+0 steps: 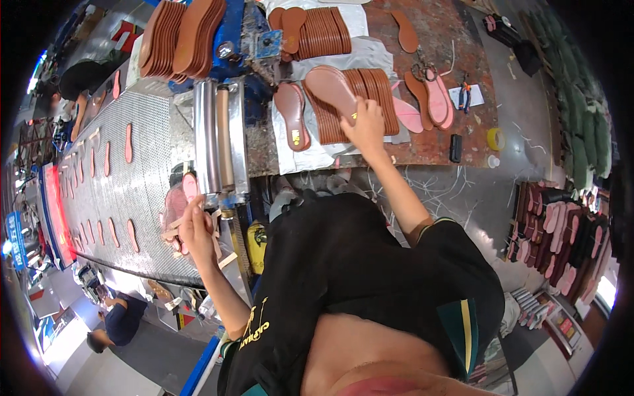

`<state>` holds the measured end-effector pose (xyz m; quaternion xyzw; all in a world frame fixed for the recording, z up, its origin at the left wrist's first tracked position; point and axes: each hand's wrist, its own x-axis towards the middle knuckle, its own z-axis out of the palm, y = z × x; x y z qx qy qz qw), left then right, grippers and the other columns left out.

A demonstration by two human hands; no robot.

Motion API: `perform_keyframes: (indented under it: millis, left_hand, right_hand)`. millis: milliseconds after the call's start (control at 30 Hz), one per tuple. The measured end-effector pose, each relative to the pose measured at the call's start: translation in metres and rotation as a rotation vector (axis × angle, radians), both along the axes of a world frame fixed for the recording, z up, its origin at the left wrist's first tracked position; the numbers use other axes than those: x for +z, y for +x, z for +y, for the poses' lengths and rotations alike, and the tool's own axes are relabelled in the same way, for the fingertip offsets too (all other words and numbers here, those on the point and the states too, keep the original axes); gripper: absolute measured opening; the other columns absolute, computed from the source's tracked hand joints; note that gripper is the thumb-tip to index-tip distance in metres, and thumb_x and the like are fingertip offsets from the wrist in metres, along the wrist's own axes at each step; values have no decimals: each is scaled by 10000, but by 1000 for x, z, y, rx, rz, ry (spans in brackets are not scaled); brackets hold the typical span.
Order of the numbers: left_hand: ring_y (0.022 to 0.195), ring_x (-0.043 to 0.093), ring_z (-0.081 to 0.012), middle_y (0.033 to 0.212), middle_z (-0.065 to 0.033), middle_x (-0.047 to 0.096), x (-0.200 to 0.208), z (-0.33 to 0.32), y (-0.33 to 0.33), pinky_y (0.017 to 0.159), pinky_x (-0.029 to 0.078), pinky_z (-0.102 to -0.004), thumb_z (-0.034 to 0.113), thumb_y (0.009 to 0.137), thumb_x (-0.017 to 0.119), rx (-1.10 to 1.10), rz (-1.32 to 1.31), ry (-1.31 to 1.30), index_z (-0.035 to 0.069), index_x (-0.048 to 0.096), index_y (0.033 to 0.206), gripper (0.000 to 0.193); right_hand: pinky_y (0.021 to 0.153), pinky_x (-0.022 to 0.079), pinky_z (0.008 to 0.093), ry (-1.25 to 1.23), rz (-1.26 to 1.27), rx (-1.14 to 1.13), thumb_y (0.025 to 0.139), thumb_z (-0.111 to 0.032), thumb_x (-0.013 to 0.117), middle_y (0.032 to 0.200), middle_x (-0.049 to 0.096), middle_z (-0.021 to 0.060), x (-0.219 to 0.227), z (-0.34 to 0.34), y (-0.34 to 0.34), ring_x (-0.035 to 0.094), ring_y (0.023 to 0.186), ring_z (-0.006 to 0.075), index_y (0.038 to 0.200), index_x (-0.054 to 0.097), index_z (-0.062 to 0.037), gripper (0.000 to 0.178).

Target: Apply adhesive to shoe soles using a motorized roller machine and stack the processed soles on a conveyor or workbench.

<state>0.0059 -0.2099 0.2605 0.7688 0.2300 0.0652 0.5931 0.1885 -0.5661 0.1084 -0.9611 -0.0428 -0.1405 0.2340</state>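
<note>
At the heel end of a glossy brown insole [330, 87], my right hand [367, 131] is closed with thumb and fingers on its edges. That insole lies tilted over a long row of brown insoles [373, 99] standing on edge. Another brown insole with a yellow mark [291, 115] rests flat to the left of the row. My left hand [196, 231] is beside the rollers, its fingertips pinched at the lower end of a small pink insole [190, 185]. Under that hand lie a reddish mesh piece [173, 210] and some light strips, partly covered.
A roller machine [208, 138] stands between the table and a mesh conveyor [152, 165] carrying several insoles. More brown insole stacks [198, 39] stand at the back. Scissors [423, 71], pliers [465, 97] and yellow tape [495, 138] lie right. A co-worker [122, 322] is lower left.
</note>
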Motion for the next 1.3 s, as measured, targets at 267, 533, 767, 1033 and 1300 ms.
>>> perform_keyframes:
  millis: [267, 533, 767, 1033, 1300]
  left_hand:
    - [837, 567, -141, 1058, -129, 607, -47, 119, 52, 714, 464, -267, 75, 886, 529, -295, -10, 164, -7, 465, 1309, 436]
    - [1305, 386, -335, 1379, -216, 433, -48, 146, 131, 1089, 307, -366, 131, 668, 715, -934, -162, 487, -13, 426, 1336, 742]
    - [1211, 439, -366, 1293, -207, 486, -67, 170, 137, 1018, 374, -393, 252, 611, 780, -898, -384, 547, -38, 456, 1286, 803]
    - [1100, 486, -347, 1169, -156, 559, -87, 227, 132, 959, 407, -395, 283, 578, 807, -713, -466, 840, -9, 501, 1240, 786]
    - [1119, 501, -238, 1172, -120, 562, -157, 275, 63, 935, 420, -353, 138, 687, 783, -555, 16, -252, 41, 454, 1310, 712]
  right_hand:
    - [940, 420, 400, 213, 12, 444, 677, -242, 686, 1157, 598, 133, 72, 29, -4, 526, 1091, 316, 1226, 565, -49, 594]
    - [956, 413, 400, 83, -7, 654, 681, -197, 688, 1186, 609, 105, 101, 166, -20, 530, 1103, 298, 1178, 607, -62, 522]
    - [898, 437, 321, 356, -118, 358, 776, 11, 606, 1098, 629, 104, 193, 221, -85, 573, 1043, 217, 1089, 636, -10, 315]
    - [448, 380, 236, 1248, -431, 1535, 841, -143, 624, 729, 544, -39, 357, 332, -139, 511, 561, 73, 1005, 585, -101, 174]
    - [455, 254, 207, 1124, -163, 1645, 867, -444, 527, 582, 409, -75, 389, 377, -147, 278, 393, 81, 1039, 585, -157, 340]
